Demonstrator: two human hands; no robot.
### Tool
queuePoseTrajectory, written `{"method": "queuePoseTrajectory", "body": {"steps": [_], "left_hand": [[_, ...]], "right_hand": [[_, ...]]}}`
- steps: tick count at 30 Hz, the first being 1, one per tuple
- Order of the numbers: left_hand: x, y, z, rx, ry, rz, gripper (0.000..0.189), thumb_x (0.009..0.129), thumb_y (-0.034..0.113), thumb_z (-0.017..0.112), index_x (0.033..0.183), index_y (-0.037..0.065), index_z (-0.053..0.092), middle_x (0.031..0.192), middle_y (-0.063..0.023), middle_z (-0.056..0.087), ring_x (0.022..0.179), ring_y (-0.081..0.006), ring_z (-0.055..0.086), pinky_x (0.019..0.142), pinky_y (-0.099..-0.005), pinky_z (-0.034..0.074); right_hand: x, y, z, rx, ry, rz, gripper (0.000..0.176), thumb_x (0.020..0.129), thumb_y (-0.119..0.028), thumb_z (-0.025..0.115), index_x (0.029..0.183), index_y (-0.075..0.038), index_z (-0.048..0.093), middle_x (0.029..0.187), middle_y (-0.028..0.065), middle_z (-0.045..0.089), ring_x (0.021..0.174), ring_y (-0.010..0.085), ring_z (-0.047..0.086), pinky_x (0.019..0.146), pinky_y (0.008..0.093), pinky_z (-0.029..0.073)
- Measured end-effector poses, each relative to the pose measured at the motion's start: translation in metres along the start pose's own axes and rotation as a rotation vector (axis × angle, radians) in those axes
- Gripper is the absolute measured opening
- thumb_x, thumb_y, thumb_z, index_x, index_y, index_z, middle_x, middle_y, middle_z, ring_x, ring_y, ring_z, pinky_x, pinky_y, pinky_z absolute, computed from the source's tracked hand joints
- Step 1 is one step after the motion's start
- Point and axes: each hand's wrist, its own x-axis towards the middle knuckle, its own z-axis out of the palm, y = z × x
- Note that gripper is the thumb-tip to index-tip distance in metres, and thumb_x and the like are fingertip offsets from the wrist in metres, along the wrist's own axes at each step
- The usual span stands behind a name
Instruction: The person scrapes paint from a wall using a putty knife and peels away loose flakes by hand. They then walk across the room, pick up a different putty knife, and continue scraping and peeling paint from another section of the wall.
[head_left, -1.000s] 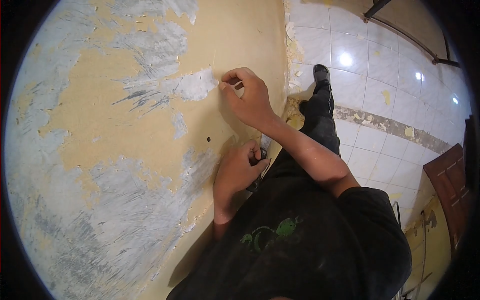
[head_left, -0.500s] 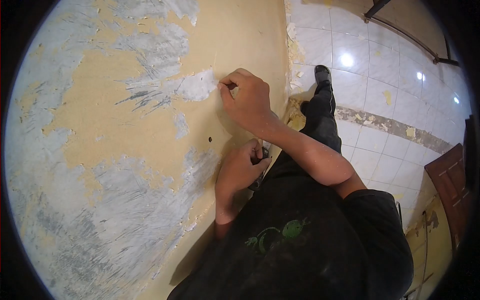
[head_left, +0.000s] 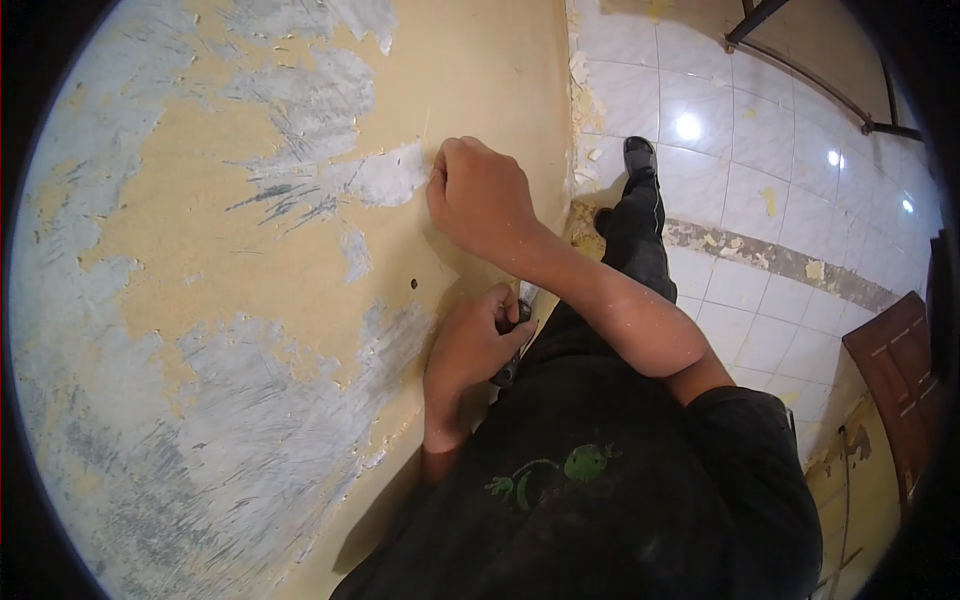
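Note:
The wall (head_left: 190, 230) beside me carries yellow-beige paint, broken by bare grey-white patches with ragged, flaking edges. My right hand (head_left: 485, 195) is against it, fingertips pinched at the right end of a bare patch (head_left: 395, 175). A thin pale sliver of peeling paint (head_left: 428, 122) sticks out just above these fingers; the pinch itself is mostly hidden by the hand. Lower down, close to my body, my left hand (head_left: 470, 340) is wrapped around the black handle of a scraper (head_left: 508, 372). Part of its light blade (head_left: 527, 291) shows past the fingers.
Paint flakes (head_left: 770, 200) lie scattered on the white tiled floor (head_left: 690, 185) and along a grey strip (head_left: 780, 260). A dark metal frame (head_left: 810, 75) stands at upper right, a brown wooden panel (head_left: 890, 370) at far right. A small hole (head_left: 414, 284) marks the wall.
My right hand has turned slightly, its fingers curled closer to the wall. The thin sliver of paint now shows above them. My left hand keeps its grip on the scraper; the view has shifted slightly.

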Motion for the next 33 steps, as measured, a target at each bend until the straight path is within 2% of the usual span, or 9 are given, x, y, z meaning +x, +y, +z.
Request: {"method": "queuePoseTrajectory", "body": {"steps": [6,12,14,17,20,21,23,30,33], "left_hand": [[0.002,0.004,0.0,-0.026,-0.019,0.005,0.024,0.072,0.016,0.068,0.074,0.001,0.048,0.061,-0.0131,0.054,0.055,-0.0231,0.052,0.057,-0.0345,0.043],[-0.003,0.005,-0.002,-0.066,-0.019,0.01,0.025,0.072,0.015,0.068,0.076,0.001,0.048,0.062,-0.0125,0.054,0.055,-0.0223,0.052,0.057,-0.0345,0.042],[-0.003,0.003,-0.001,-0.059,0.002,0.021,0.024,0.072,0.015,0.068,0.076,0.002,0.048,0.062,-0.0131,0.055,0.055,-0.0225,0.052,0.056,-0.0349,0.042],[-0.003,0.001,0.0,-0.045,-0.019,0.009,0.024,0.072,0.015,0.068,0.076,0.002,0.048,0.062,-0.0132,0.055,0.055,-0.0237,0.053,0.056,-0.0353,0.042],[-0.002,0.004,-0.002,0.006,-0.028,0.012,0.029,0.074,0.019,0.069,0.075,0.003,0.046,0.06,-0.009,0.054,0.054,-0.0136,0.046,0.054,-0.0308,0.04],[-0.003,0.004,-0.002,0.008,-0.029,0.012,0.029,0.074,0.019,0.069,0.075,0.003,0.046,0.06,-0.009,0.054,0.054,-0.0136,0.046,0.054,-0.0308,0.04],[-0.003,0.007,-0.001,0.007,-0.001,0.027,0.024,0.071,0.015,0.068,0.076,0.002,0.048,0.06,-0.0129,0.055,0.054,-0.0253,0.052,0.055,-0.035,0.042],[0.0,0.003,0.003,-0.056,-0.009,0.011,0.025,0.072,0.016,0.068,0.075,0.002,0.048,0.06,-0.0134,0.055,0.054,-0.0241,0.053,0.055,-0.0345,0.042],[-0.001,-0.001,0.004,-0.012,-0.006,0.008,0.025,0.072,0.016,0.069,0.075,0.002,0.048,0.06,-0.0134,0.055,0.053,-0.0233,0.053,0.055,-0.0338,0.042]], "right_hand": [[0.001,0.007,0.002,0.014,-0.028,-0.019,0.015,0.077,-0.014,0.054,0.077,0.0,0.054,0.078,0.0178,0.058,0.068,0.0354,0.058,0.063,0.0439,0.047],[-0.002,0.024,0.004,0.285,-0.022,-0.025,0.015,0.078,-0.013,0.058,0.082,0.001,0.057,0.078,0.0134,0.06,0.068,0.0225,0.06,0.064,0.0323,0.048],[-0.007,0.031,0.01,0.573,-0.003,0.124,0.017,0.079,-0.015,0.062,0.088,-0.001,0.057,0.08,0.0067,0.06,0.072,0.0131,0.058,0.067,0.0268,0.046],[-0.006,0.036,0.015,0.796,-0.08,0.374,0.021,0.081,-0.018,0.064,0.093,-0.003,0.056,0.083,0.002,0.059,0.077,0.0099,0.055,0.069,0.0252,0.046],[-0.005,0.036,0.016,0.875,-0.12,0.41,0.024,0.081,-0.018,0.065,0.096,-0.004,0.054,0.085,0.0011,0.056,0.077,0.009,0.052,0.07,0.023,0.044],[-0.005,0.036,0.018,0.876,-0.118,0.41,0.024,0.081,-0.018,0.065,0.096,-0.004,0.054,0.085,0.0011,0.056,0.077,0.009,0.052,0.07,0.023,0.044],[-0.004,0.036,0.022,0.784,-0.052,0.328,0.025,0.08,-0.019,0.067,0.094,-0.003,0.054,0.083,-0.0002,0.052,0.073,0.0075,0.049,0.068,0.0215,0.043],[0.003,0.038,0.027,0.716,-0.01,0.309,0.022,0.076,-0.014,0.066,0.09,-0.003,0.053,0.081,-0.0005,0.05,0.07,0.0057,0.047,0.064,0.021,0.043],[0.003,0.035,0.033,0.705,0.026,0.28,0.025,0.07,-0.017,0.067,0.085,-0.002,0.053,0.084,0.0075,0.055,0.071,0.0145,0.053,0.067,0.0283,0.047]]}}
